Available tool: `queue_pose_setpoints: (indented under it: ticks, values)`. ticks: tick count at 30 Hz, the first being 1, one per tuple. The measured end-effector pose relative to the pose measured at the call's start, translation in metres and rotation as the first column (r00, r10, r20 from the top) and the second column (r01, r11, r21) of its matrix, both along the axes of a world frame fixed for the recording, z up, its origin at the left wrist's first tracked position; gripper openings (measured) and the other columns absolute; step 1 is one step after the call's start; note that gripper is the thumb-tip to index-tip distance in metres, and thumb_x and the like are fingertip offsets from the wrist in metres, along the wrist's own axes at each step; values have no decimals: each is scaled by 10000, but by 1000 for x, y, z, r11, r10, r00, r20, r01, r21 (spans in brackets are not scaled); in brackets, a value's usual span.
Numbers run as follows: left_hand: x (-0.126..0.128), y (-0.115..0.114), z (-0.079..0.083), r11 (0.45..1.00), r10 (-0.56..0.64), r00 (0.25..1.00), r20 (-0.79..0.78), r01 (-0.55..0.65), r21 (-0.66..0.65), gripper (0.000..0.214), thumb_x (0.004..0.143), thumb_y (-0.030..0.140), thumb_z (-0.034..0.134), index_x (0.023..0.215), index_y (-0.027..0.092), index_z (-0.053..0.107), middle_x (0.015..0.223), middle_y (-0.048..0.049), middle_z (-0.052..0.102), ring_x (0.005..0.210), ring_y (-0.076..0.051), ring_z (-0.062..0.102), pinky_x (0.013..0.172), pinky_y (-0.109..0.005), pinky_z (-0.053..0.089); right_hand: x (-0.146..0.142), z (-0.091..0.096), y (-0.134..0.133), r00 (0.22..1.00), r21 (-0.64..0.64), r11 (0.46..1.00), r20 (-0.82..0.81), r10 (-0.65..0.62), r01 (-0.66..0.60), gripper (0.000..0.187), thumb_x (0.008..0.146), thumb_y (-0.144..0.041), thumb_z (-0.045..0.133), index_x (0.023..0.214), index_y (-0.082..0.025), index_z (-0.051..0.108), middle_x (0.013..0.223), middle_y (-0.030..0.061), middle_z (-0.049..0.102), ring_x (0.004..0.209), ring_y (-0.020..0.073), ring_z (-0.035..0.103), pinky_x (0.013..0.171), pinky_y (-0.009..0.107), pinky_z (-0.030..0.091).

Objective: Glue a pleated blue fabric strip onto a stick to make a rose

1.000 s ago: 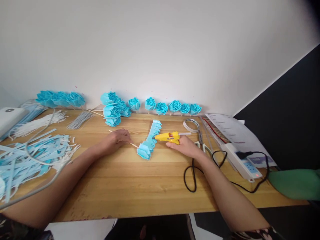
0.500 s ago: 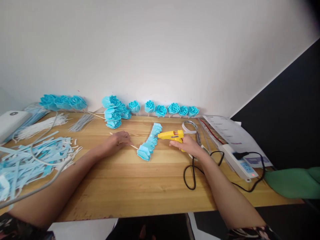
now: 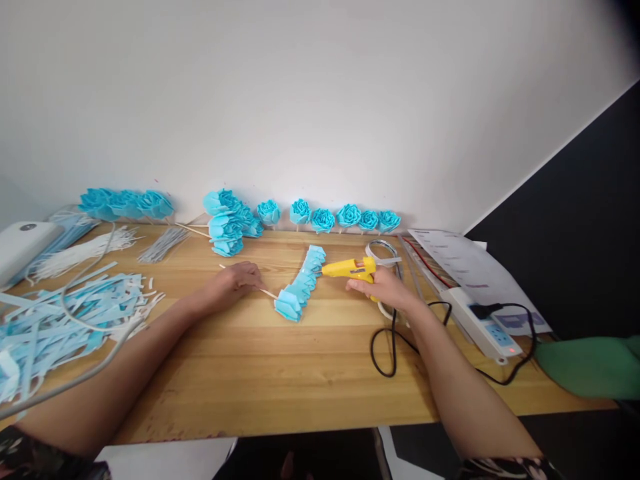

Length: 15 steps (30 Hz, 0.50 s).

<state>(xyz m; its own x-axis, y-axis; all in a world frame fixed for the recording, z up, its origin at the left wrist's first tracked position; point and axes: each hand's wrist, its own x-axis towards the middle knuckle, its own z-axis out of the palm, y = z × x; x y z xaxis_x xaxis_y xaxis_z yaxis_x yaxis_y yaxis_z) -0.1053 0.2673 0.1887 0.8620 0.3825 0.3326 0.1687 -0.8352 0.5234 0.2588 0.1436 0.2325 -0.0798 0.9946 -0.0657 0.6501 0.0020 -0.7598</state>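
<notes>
My right hand (image 3: 383, 288) grips a yellow glue gun (image 3: 350, 269) whose nozzle points left at the far end of a folded light-blue paper strip (image 3: 301, 283) lying on the wooden table (image 3: 280, 360). My left hand (image 3: 231, 280) rests on the table with its fingers closed on a thin wooden stick (image 3: 267, 292) that runs to the near end of the strip. The glue gun's black cord (image 3: 387, 343) loops across the table by my right wrist.
Blue paper roses (image 3: 345, 217) line the wall, with a cluster of blue flowers (image 3: 227, 220) left of them. Cut blue paper strips (image 3: 60, 313) pile at the left. Tape roll (image 3: 383, 252), papers (image 3: 460, 263) and a white power strip (image 3: 483, 327) sit right.
My right hand has carried the glue gun a little to the right and farther back along the strip. My left hand and the stick have stayed put.
</notes>
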Motion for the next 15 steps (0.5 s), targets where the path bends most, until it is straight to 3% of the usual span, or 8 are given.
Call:
queue_pose_setpoints:
  ticks: [6,15]
  values:
    - [0,-1,2,1000,-4,1000,-11,4,-8,303,1011,241,439,987,169,732,891,-68,616,853,-174,566,742,-286,425,2,-6,2,982,-18,998,-176,-68,66,450,795,-574,625,832,-139,736,629,21,612,510,113,472,481,243,371]
    - [1,-1,2,1000,1,1000,-13,-1,-8,309,1016,261,436,982,170,729,904,-75,634,866,-168,576,762,-279,430,-6,-11,7,921,-5,987,-361,-150,159,435,750,-583,669,802,-153,702,687,29,636,522,100,465,466,236,360]
